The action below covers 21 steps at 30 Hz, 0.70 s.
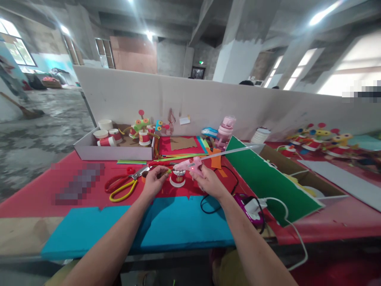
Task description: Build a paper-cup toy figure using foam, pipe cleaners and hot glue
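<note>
My right hand [205, 180] is wrapped round a pink hot glue gun [195, 165], its nozzle pointing left. A long translucent glue stick [229, 151] sticks out of the gun's back end. My left hand [155, 179] pinches a small dark and yellow-green piece [167, 172] close to the nozzle; its exact kind is too small to make out. Just below the nozzle, between my hands, an upturned red and white paper cup [177, 182] stands on the table. Large scissors [125, 184] with red and yellow handles lie left of my left hand.
A grey box [114, 153] at the back left holds paper cups and a cup figure [143, 129]. A green board [268, 178] leans on a divided box at right. A purple power strip [250, 208] with cables sits near my right forearm. Blue foam [184, 222] lines the front edge.
</note>
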Tool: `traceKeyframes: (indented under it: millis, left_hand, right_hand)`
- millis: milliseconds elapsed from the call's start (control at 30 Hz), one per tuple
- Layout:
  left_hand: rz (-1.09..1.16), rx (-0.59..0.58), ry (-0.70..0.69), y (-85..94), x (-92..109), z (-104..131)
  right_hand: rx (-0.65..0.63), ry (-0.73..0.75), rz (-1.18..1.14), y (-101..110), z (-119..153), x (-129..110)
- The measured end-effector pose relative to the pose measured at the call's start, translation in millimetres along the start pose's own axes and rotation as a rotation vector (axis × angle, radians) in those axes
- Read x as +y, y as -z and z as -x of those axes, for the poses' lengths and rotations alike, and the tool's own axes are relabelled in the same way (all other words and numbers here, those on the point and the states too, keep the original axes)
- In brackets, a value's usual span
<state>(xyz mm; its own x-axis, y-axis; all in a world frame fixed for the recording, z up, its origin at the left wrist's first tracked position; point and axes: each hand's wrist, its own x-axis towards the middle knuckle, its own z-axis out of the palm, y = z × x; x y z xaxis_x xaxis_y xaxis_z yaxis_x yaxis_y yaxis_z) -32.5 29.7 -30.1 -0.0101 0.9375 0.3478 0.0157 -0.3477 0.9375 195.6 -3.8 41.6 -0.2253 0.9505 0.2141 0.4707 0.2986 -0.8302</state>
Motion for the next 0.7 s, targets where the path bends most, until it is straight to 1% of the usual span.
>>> traceKeyframes:
  millis: [133, 267, 367, 467, 533, 633, 700]
  left_hand:
    - [0.017, -0.001, 0.008, -0.3, 2, 1]
    - [0.114, -0.020, 0.076, -3.0, 9, 2]
    - [0.230, -0.041, 0.148, -5.4, 13, 4]
    - [0.313, -0.029, 0.163, -4.7, 13, 4]
    - [0.334, -0.016, 0.141, -2.2, 10, 3]
    - [0.321, 0.021, 0.111, 2.0, 6, 2]
    - [0.307, 0.032, 0.109, 3.5, 4, 1]
  right_hand:
    - [0.003, -0.012, -0.006, 1, 2, -3]
    - [-0.029, -0.068, -0.155, 3, 3, -4]
    - [-0.055, -0.112, -0.246, 5, 3, 1]
    - [-0.067, -0.145, -0.253, 9, 0, 10]
    - [0.003, -0.158, -0.188, 13, -4, 18]
    - [0.186, -0.179, 0.026, 20, -12, 34]
    - [0.227, -0.222, 0.176, 23, -21, 46]
